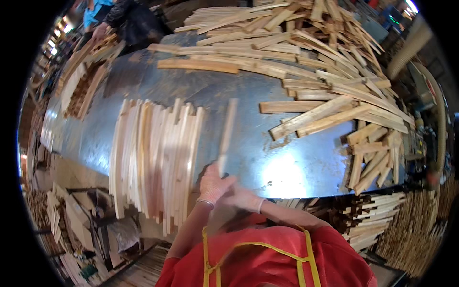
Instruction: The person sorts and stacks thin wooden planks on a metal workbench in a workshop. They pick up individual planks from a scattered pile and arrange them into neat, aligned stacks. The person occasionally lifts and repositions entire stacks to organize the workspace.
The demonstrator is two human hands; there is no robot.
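A narrow wooden strip (228,134) stands out ahead of me, blurred by motion, its near end at my hands. My left hand (215,184), in a pale glove, is closed around it. Right beside and partly behind it is my right hand (244,198), also gloved; its fingers are smeared and hidden, so its grip does not show. To the left, a row of wooden strips (158,153) lies side by side on the metal table (248,167), their near ends jutting past the table's edge.
A large loose heap of wooden strips (330,62) covers the far right of the table, with shorter pieces (370,155) at its right end. At the far left, a co-worker's hand (100,31) touches a bundle of strips (79,91). Stacked strips (373,220) stand below the right edge.
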